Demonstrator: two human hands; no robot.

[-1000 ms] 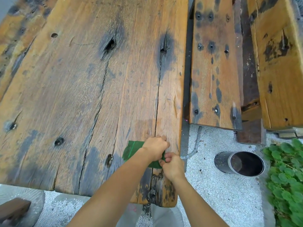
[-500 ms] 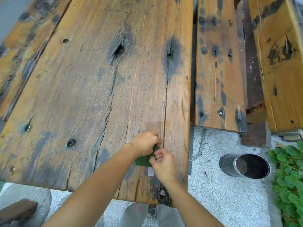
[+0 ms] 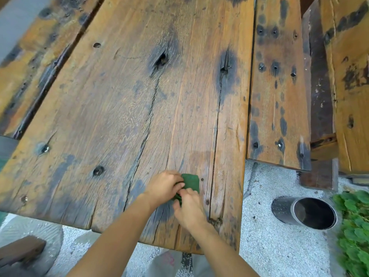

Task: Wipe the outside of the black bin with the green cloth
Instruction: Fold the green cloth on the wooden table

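A small folded green cloth (image 3: 191, 181) lies on the worn wooden table (image 3: 119, 116) near its front edge. My left hand (image 3: 163, 185) covers the cloth's left side with fingers curled onto it. My right hand (image 3: 189, 206) pinches the cloth's near edge from below. Most of the cloth is hidden under both hands. The black cylindrical bin (image 3: 305, 212) stands on the gravel ground to the right of the table, tilted in view, its open mouth showing a dark inside. Neither hand touches it.
A wooden bench plank (image 3: 277, 92) runs along the table's right side, with another plank (image 3: 351, 76) farther right. Green leafy plants (image 3: 355, 232) grow beside the bin. A dark wooden piece (image 3: 20, 250) lies on the ground at lower left.
The cloth has become a smaller folded bundle between my hands. Both hands have shifted slightly farther onto the table, and my view has moved.
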